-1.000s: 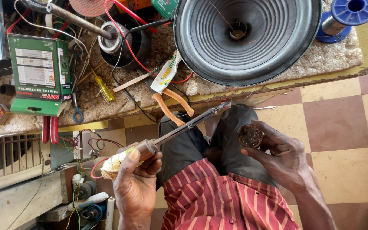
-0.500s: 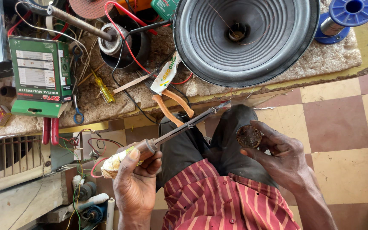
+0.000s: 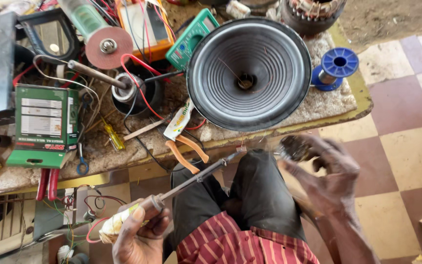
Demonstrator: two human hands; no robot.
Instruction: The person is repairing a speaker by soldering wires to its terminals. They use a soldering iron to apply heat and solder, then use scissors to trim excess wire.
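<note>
Metal rod and taped handle: the soldering iron (image 3: 172, 191) is clasped in the left hand (image 3: 140, 234), fingers wrapped fully round the pale, tape-bound grip, its slim shaft rising obliquely to a tip just below the table edge (image 3: 289, 132). The right hand (image 3: 330, 173) (blurred) curls its fingers round a small round, dark part (image 3: 294, 147), held in the air just off the table edge and near the iron's tip; whether tip and part touch cannot be told. Both hands work over the person's lap, dark trousers and red striped shirt beneath. On the crowded, gritty tabletop lies a large black speaker cone (image 3: 249, 73), ribbed and concave, its rim close to the near edge. Orange-handled pliers (image 3: 187, 152) overhang that edge beside a white tube (image 3: 179, 121). A blue plastic spool (image 3: 335, 67) stands right of the cone; a green box (image 3: 45, 124) lies far left among red and black wires. Checked floor tiles lie open to the right
</note>
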